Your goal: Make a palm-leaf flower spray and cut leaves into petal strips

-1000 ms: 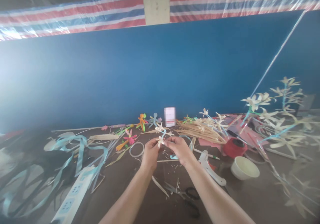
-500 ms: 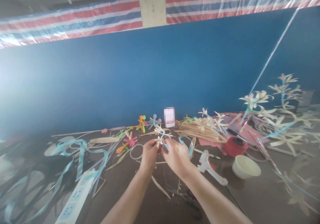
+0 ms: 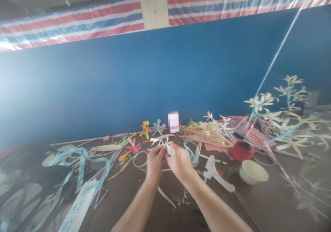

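Both hands meet in the middle of the view, over the brown table (image 3: 113, 208). My left hand (image 3: 155, 163) pinches a small flower spray (image 3: 161, 142) with pale petals and a light blue stem. Close against it, my right hand (image 3: 179, 161) is closed on light blue tape (image 3: 169, 150) that shows at its fingertips. The spray lies tilted to the left above the fingers, and the exact grip points are hidden by the fingers. A loop of light blue ribbon (image 3: 192, 151) lies just right of my right hand. Left of my left hand is a clear ring (image 3: 140, 159).
A white glue gun (image 3: 216, 175), a pale bowl (image 3: 253, 172) and a red roll (image 3: 241, 151) lie to the right, before finished flower sprays (image 3: 287, 135). Scissors (image 3: 184, 201) lie under my right forearm. At left are a power strip (image 3: 77, 208) and blue ribbons (image 3: 81, 161).
The flower spray has tipped from upright to leaning left, turning its blossoms away. My hands stay together at nearly the same place. The whole view has shifted slightly.
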The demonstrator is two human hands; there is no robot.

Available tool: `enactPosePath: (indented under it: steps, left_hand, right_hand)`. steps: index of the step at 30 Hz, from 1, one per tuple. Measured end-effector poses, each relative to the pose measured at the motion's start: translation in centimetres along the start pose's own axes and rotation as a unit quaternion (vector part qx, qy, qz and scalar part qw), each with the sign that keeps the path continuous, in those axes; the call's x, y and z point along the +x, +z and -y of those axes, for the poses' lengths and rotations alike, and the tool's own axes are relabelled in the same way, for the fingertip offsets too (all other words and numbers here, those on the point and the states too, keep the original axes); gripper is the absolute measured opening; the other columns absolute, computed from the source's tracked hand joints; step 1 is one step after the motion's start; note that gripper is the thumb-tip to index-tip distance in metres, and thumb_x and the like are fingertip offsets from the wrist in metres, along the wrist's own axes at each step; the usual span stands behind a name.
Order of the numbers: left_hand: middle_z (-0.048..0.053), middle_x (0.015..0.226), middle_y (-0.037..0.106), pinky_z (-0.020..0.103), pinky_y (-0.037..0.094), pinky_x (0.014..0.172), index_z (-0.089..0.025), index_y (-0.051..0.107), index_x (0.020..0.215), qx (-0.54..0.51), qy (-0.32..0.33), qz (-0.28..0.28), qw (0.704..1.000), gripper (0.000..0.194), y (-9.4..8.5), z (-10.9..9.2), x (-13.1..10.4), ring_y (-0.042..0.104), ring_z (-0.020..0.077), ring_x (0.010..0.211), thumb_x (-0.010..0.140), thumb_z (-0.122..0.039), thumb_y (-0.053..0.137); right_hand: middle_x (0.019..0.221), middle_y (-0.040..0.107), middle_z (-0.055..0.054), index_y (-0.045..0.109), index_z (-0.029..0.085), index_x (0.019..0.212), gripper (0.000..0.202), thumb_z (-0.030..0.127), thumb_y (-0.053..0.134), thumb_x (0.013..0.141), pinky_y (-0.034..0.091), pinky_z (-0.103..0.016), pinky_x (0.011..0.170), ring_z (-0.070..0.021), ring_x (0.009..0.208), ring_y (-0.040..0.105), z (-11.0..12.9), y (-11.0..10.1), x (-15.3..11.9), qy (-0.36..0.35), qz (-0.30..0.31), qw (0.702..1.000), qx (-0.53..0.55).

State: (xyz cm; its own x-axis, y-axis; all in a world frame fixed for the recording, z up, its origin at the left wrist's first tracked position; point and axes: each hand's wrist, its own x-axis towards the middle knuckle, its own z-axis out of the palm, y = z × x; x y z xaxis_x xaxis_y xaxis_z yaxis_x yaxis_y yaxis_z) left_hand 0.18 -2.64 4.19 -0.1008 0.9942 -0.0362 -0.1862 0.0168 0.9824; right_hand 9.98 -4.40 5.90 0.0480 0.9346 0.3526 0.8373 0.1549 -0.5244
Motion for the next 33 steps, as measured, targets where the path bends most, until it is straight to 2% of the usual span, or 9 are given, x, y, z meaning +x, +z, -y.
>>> enactPosePath:
  steps: [4, 7, 9, 11, 13, 21, 26, 30, 33]
  left_hand:
    - [0.005, 0.072, 0.066, 0.021, 0.043, 0.055, -0.013, 0.067, 0.080, -0.060, -0.020, -0.003, 0.998, 0.029, 0.5, -0.2, -0.5, 0.058, 0.0142, 0.064, 0.060, -0.033, 0.066]
    - [0.006, 0.077, 0.066, 0.023, 0.045, 0.058, -0.014, 0.066, 0.082, -0.111, -0.023, -0.019, 0.993, 0.029, 1.1, 0.2, -0.8, 0.059, 0.0162, 0.071, 0.061, -0.033, 0.065]
    - [0.007, 0.082, 0.066, 0.022, 0.045, 0.059, -0.015, 0.066, 0.084, -0.137, -0.022, -0.023, 0.990, 0.029, 1.3, 0.5, -0.9, 0.059, 0.0159, 0.073, 0.061, -0.033, 0.065]
    - [0.006, 0.085, 0.066, 0.022, 0.045, 0.058, -0.016, 0.066, 0.086, -0.153, -0.018, -0.021, 0.988, 0.029, 1.4, 0.8, -0.9, 0.059, 0.0150, 0.073, 0.062, -0.033, 0.065]
    - [0.005, 0.085, 0.065, 0.021, 0.044, 0.055, -0.016, 0.065, 0.086, -0.158, -0.015, -0.006, 0.987, 0.029, 1.3, 0.7, -0.9, 0.058, 0.0136, 0.070, 0.062, -0.033, 0.065]
    - [0.002, 0.068, 0.063, 0.018, 0.036, 0.043, -0.014, 0.065, 0.081, -0.175, -0.078, 0.076, 0.979, 0.027, 0.4, -0.1, -0.1, 0.052, 0.0077, 0.051, 0.058, -0.028, 0.068]
    - [0.000, 0.064, 0.059, 0.016, 0.034, 0.041, -0.013, 0.063, 0.076, -0.208, -0.099, 0.082, 0.970, 0.023, -0.1, 0.5, 0.6, 0.051, 0.0064, 0.052, 0.057, -0.023, 0.070]
    - [0.000, 0.067, 0.060, 0.016, 0.035, 0.041, -0.013, 0.061, 0.074, -0.226, -0.126, 0.078, 0.963, 0.019, -0.3, 0.6, 0.9, 0.054, 0.0076, 0.055, 0.059, -0.021, 0.069]
    - [0.000, 0.068, 0.061, 0.016, 0.038, 0.043, -0.014, 0.061, 0.076, -0.211, -0.145, 0.082, 0.963, 0.019, -0.5, 0.5, 1.0, 0.057, 0.0094, 0.059, 0.060, -0.022, 0.068]
  right_hand:
    - [0.074, 0.065, -0.005, 0.060, 0.019, 0.081, 0.017, 0.026, 0.048, 0.073, 0.038, -0.023, 0.061, -0.0176, 0.070, 0.058, -0.6, 0.5, 0.6, 0.072, -0.003, 0.991, 0.114]
    - [0.065, 0.063, -0.002, 0.062, 0.017, 0.073, 0.017, 0.027, 0.050, 0.068, 0.038, -0.022, 0.054, -0.0155, 0.062, 0.055, -0.8, 0.9, 1.1, 0.127, 0.008, 0.960, 0.248]
    - [0.060, 0.061, -0.001, 0.062, 0.015, 0.070, 0.016, 0.026, 0.052, 0.064, 0.037, -0.021, 0.051, -0.0141, 0.057, 0.053, -0.8, 1.1, 1.3, 0.170, 0.022, 0.909, 0.380]
    - [0.057, 0.059, 0.001, 0.062, 0.014, 0.072, 0.017, 0.025, 0.053, 0.061, 0.036, -0.020, 0.046, -0.0127, 0.053, 0.051, -0.8, 1.2, 1.5, 0.205, 0.047, 0.838, 0.504]
    - [0.053, 0.056, 0.002, 0.061, 0.014, 0.074, 0.018, 0.023, 0.053, 0.060, 0.033, -0.019, 0.041, -0.0106, 0.047, 0.048, -0.9, 1.3, 1.7, 0.223, 0.077, 0.785, 0.573]
    - [0.039, 0.043, 0.008, 0.051, 0.016, 0.059, 0.007, 0.021, 0.056, 0.056, 0.028, -0.019, 0.033, -0.0052, 0.031, 0.034, -2.3, 1.2, 2.1, 0.243, 0.193, 0.706, 0.636]
    - [0.044, 0.048, 0.006, 0.052, 0.015, 0.060, 0.011, 0.023, 0.058, 0.057, 0.031, -0.019, 0.033, -0.0057, 0.033, 0.038, -2.5, 1.1, 1.8, 0.241, 0.222, 0.690, 0.646]
    - [0.054, 0.055, 0.003, 0.055, 0.013, 0.067, 0.016, 0.025, 0.061, 0.058, 0.033, -0.019, 0.034, -0.0058, 0.037, 0.043, -2.5, 1.3, 1.6, 0.231, 0.200, 0.710, 0.635]
    - [0.055, 0.055, 0.003, 0.054, 0.014, 0.066, 0.017, 0.028, 0.061, 0.060, 0.033, -0.018, 0.035, -0.0053, 0.037, 0.042, -2.5, 1.4, 1.6, 0.229, 0.164, 0.735, 0.616]
